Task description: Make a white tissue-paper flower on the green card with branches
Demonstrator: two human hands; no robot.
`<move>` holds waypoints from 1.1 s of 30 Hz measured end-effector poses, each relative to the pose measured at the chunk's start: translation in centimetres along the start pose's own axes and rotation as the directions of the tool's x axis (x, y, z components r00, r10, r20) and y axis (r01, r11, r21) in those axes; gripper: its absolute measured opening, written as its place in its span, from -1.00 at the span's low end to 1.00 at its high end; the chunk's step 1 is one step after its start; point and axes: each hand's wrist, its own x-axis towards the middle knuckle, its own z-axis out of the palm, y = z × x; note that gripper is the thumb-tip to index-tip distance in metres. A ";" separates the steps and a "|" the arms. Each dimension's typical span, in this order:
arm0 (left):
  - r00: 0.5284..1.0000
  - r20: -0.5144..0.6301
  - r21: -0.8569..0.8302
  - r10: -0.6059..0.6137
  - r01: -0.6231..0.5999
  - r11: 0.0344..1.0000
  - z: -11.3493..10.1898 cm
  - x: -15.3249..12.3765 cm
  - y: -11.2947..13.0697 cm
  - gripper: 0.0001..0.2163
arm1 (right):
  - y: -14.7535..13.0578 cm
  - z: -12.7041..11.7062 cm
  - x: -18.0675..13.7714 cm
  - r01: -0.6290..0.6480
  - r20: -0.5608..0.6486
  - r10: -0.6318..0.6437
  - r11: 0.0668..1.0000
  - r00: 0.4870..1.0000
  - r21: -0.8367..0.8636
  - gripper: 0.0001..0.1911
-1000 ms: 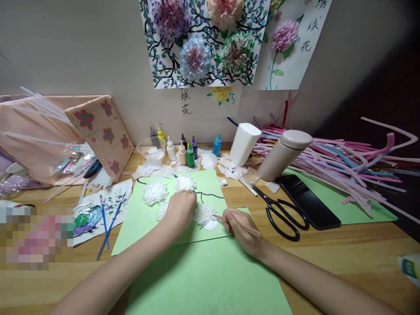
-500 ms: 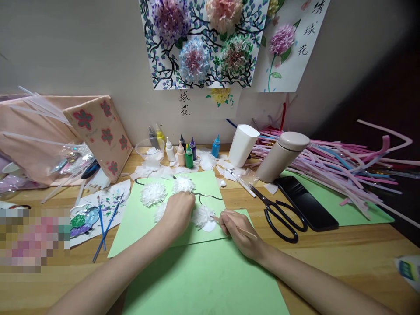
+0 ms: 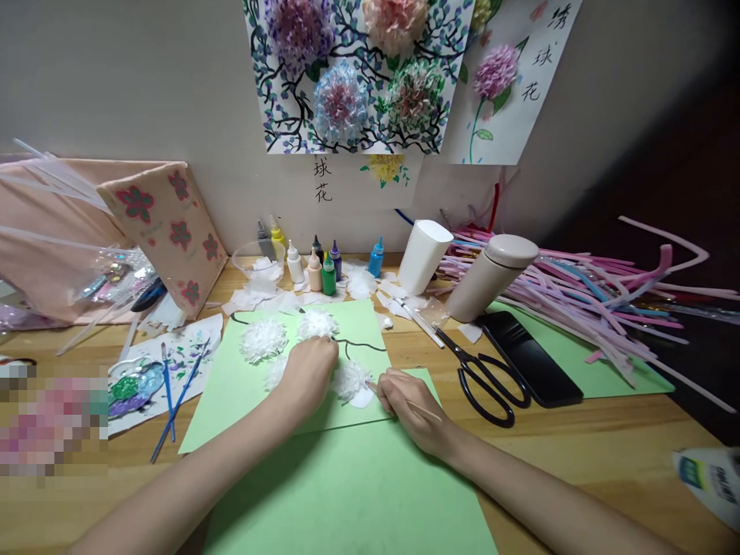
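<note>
A green paper sheet (image 3: 231,389) lies on the wooden table with black drawn branches and several white fluffy tissue flowers (image 3: 263,339) on it. My left hand (image 3: 306,374) rests on the sheet with its fingers curled, pressing beside a half-made white flower (image 3: 350,379). What its fingertips hold is hidden. My right hand (image 3: 408,405) pinches a thin wooden stick (image 3: 425,412) whose tip points into that flower's right edge. A second green sheet (image 3: 352,493) lies nearer to me under both forearms.
Black scissors (image 3: 482,378), a dark phone (image 3: 529,354), a beige flask (image 3: 491,274) and a white cup (image 3: 425,254) stand right of the sheet. Paint bottles (image 3: 324,266) line the wall. Brushes (image 3: 167,385) and a palette lie left; pink strips (image 3: 601,297) pile at right.
The view has shifted slightly, so everything sits a little further left and lower. Both hands stay at the same flower, with the stick still at its right edge.
</note>
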 end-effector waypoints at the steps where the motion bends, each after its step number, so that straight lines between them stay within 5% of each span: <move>1: 1.000 -0.001 -0.005 0.005 -0.005 1.000 0.0 0.0 0.0 -0.78 | 0.0 0.0 0.0 0.010 -0.015 -0.010 1.000 1.000 0.005 -0.52; 33: 1.000 -0.015 -0.032 0.014 -0.015 0.999 0.2 -0.2 0.0 -0.77 | 0.1 0.3 -0.3 0.020 -0.082 -0.017 0.999 0.996 0.037 -0.54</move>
